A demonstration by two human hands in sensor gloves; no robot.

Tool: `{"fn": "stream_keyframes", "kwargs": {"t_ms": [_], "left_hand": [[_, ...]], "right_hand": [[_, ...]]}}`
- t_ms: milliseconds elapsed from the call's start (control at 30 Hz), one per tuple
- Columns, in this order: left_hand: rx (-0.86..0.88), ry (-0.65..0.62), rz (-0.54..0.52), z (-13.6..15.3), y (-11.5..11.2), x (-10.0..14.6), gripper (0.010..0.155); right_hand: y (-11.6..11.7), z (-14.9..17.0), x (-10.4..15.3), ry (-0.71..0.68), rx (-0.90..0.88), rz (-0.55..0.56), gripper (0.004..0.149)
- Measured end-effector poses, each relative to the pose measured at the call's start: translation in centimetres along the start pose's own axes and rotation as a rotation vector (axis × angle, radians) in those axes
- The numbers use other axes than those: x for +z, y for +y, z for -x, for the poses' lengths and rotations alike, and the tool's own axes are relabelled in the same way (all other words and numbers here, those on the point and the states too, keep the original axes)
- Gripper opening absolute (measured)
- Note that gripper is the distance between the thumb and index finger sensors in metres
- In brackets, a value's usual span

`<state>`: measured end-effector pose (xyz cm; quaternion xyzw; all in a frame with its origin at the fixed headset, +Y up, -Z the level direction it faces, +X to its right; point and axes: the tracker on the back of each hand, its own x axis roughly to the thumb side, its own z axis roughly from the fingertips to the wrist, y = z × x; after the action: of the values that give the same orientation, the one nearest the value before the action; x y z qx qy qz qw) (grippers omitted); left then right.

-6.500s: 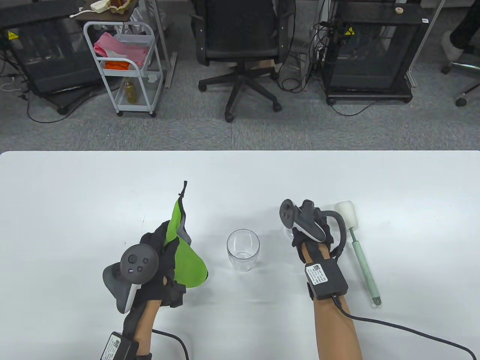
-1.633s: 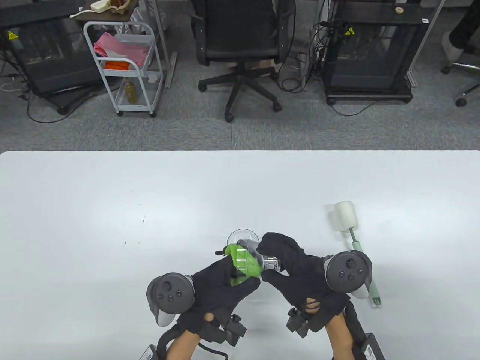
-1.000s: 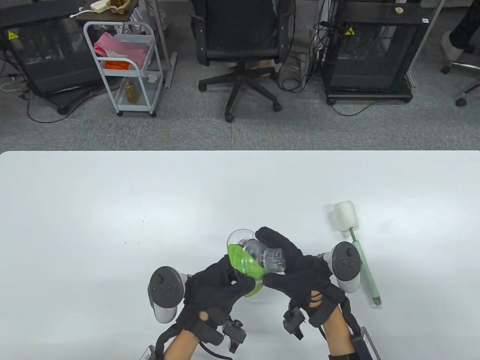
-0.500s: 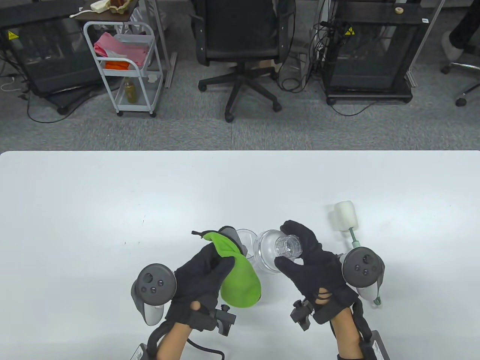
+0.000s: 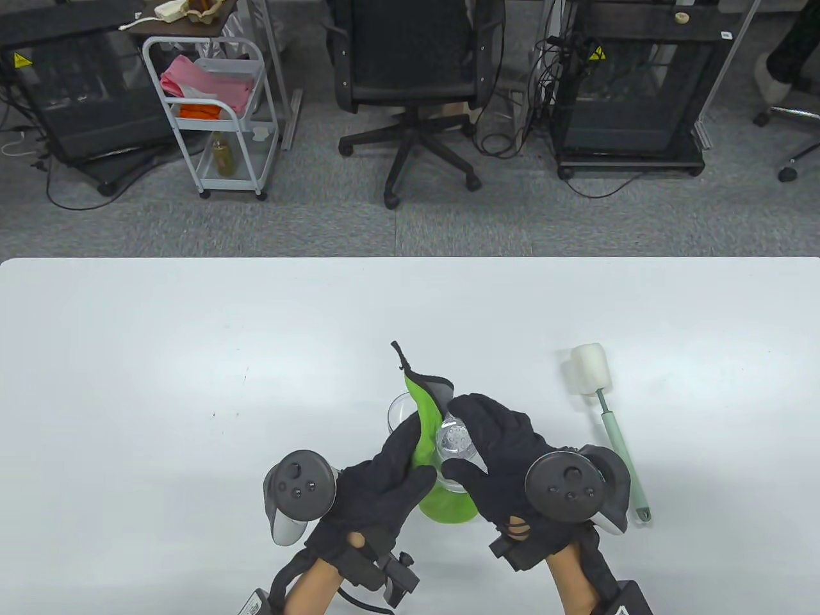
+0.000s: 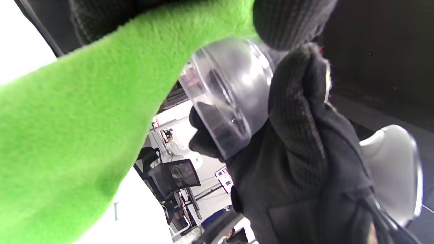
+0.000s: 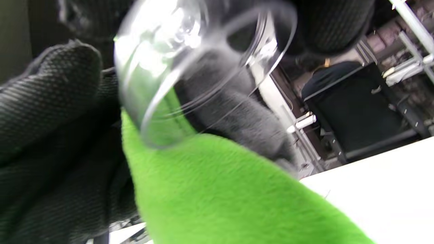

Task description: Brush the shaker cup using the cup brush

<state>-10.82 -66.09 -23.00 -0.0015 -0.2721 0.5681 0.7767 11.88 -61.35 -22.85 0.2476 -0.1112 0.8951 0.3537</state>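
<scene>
The clear shaker cup stands upright on the table, mostly hidden behind my hands. My right hand grips a clear shaker top piece above the table; the piece also shows in the left wrist view and the right wrist view. My left hand holds a green cloth and presses it against that piece. The cloth fills much of the left wrist view and the right wrist view. The cup brush, with a white sponge head and a pale green handle, lies on the table to the right, untouched.
The white table stretches to the left and back. An office chair, a white cart and black cabinets stand on the floor beyond the far edge.
Half a second ago my hands were apart, with cloth and clear piece separate. They have come together, and the cloth now lies against the clear piece, its tip pointing up.
</scene>
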Motion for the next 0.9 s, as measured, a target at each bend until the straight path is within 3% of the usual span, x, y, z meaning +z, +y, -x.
{"fn": "stream_keyframes", "kwargs": {"t_ms": [67,233,433,667,767,900], "left_hand": [[-0.023,0.008,-0.031,-0.1,-0.1,0.0,0.069],[-0.041,0.038,-0.072,0.3,-0.3,0.2,0.075],[-0.039,0.074,-0.097,0.3,-0.9,0.3,0.082],[-0.025,0.109,-0.159,0.2,-0.8,0.5,0.08],[0.024,0.113,-0.16,0.8,-0.1,0.4,0.079],[0.192,0.163,-0.24,2.0,1.6,0.7,0.078]], "right_hand": [[0.1,-0.1,0.0,0.009,-0.014,0.011,0.075],[0.8,-0.5,-0.2,-0.019,0.021,-0.08,0.071],[1.3,-1.0,-0.2,0.011,0.058,0.013,0.07],[1.0,-0.3,-0.1,0.044,-0.066,0.089,0.07],[1.0,0.1,-0.1,0.017,-0.137,0.059,0.074],[1.4,0.2,-0.2,-0.078,-0.297,-0.011,0.082]]}}
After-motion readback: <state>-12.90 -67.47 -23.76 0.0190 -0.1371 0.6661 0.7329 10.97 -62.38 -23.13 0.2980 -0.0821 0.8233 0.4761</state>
